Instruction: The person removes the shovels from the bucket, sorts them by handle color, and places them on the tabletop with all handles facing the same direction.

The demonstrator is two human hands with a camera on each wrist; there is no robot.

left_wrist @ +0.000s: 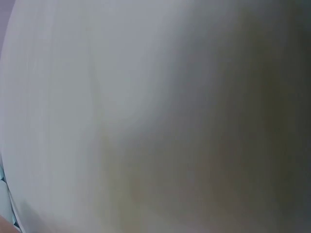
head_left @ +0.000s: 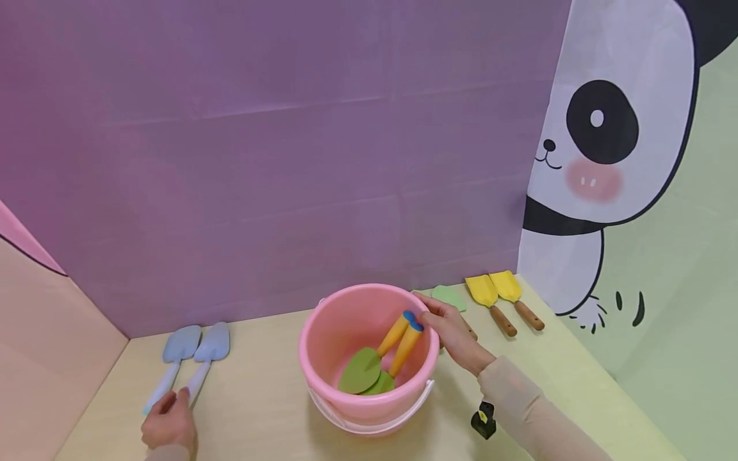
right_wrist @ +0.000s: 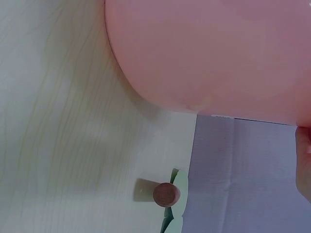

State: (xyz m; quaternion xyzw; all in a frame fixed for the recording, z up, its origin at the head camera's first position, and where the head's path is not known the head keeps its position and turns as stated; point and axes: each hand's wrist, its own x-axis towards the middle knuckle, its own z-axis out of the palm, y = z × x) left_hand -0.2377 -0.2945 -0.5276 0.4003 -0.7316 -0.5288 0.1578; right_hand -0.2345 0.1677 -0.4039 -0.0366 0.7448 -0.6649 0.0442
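Observation:
My right hand (head_left: 452,330) grips the far right rim of a pink bucket (head_left: 369,406), thumb over the inner side; the right wrist view shows its wall (right_wrist: 209,53) close up. Two toy trowels with green blades (head_left: 360,371) and orange, blue-tipped handles (head_left: 406,349) lean inside. On the left, two pale blue toy shovels (head_left: 182,344) lie side by side with lilac handles. My left hand (head_left: 169,422) pinches the handle of the right-hand blue shovel (head_left: 213,342). Mostly blurred tabletop fills the left wrist view, with a fingertip (left_wrist: 6,227) at its lower left corner.
Two yellow shovels (head_left: 483,291) with wooden handles lie at the back right of the table (head_left: 259,384). Partly hidden behind the bucket and right hand is a pale green tool (head_left: 448,296). A purple backdrop (head_left: 259,160) rises along the back edge.

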